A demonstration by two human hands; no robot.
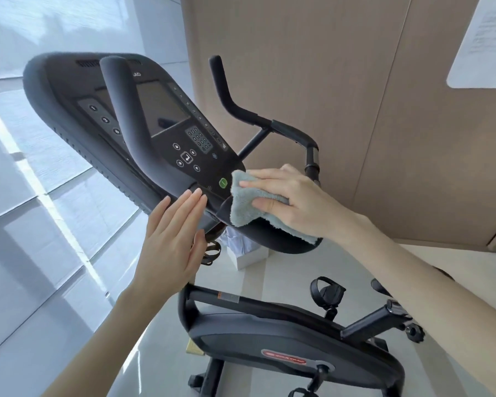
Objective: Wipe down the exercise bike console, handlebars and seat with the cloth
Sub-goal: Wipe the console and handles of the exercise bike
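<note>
a: how far is the wiping, in your opinion?

b: i judge it is at the console part. the cloth (246, 213) lies on the lower right corner of the console (161, 110), just beside the green button (222, 183), and it hangs over the dark curved bar (272, 242) below. no wet trace or dust shows, so i cannot tell how much of the screen (161, 107) is cleaned.

a: and the handlebars, the seat?

b: the handlebars (232, 101) stand free, and nothing touches their upright ends. the seat is not in view (only a slanted post (370, 322) low at the right, which i suppose carries it). these two i count as probably left to do.

a: what does the right hand do?

b: the right hand (295, 196) lies on top of the cloth, with the fingers nearly straight and a little spread and the thumb also on the fabric. it presses the cloth against the console more than it grips it. a pinch under the palm i cannot exclude.

a: the other one?

b: the left hand (169, 239) is flat, with the fingers straight and close together. the tips touch the lower edge of the console, and it holds nothing. it seems to steady the panel.
</note>
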